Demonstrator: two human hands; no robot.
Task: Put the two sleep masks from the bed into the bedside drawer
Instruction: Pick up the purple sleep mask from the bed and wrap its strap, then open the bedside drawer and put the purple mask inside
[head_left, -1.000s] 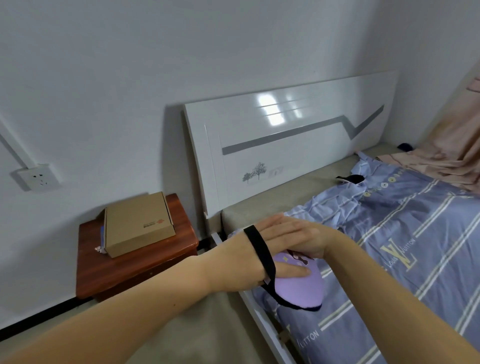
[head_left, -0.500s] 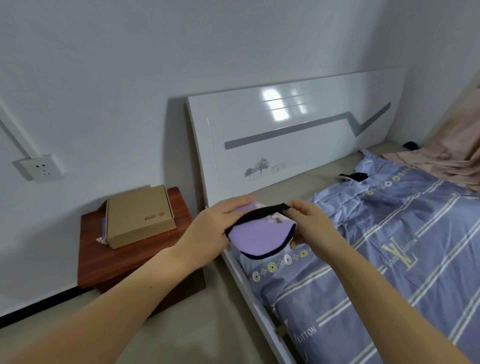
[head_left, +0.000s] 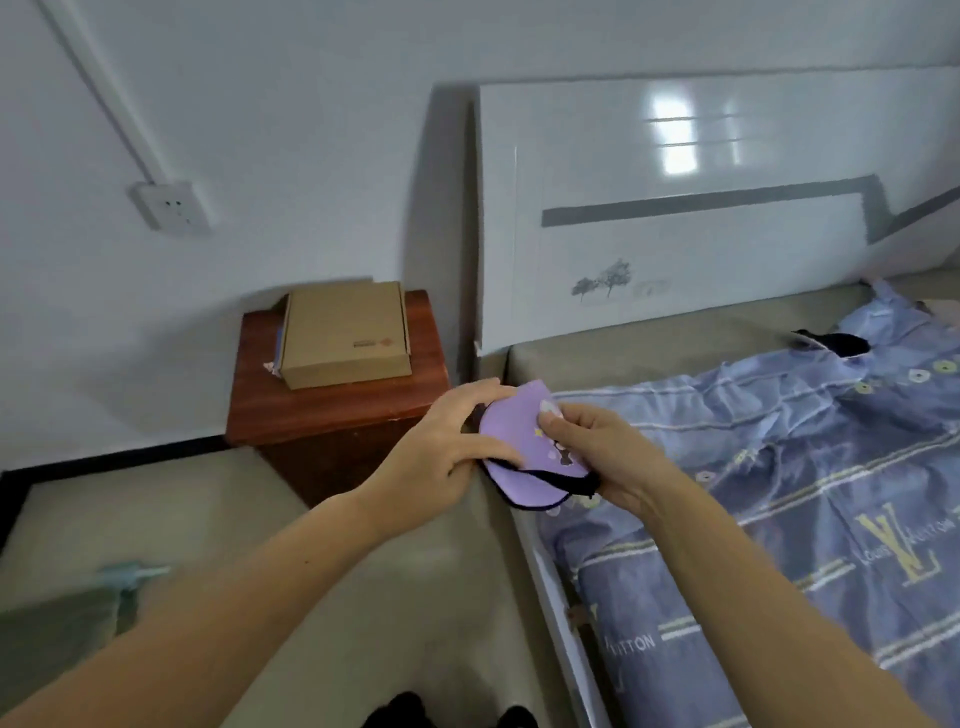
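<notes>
Both hands grip the purple sleep mask (head_left: 524, 441) between them: left hand (head_left: 447, 452), right hand (head_left: 602, 457); strap seemingly bunched underneath.
</notes>
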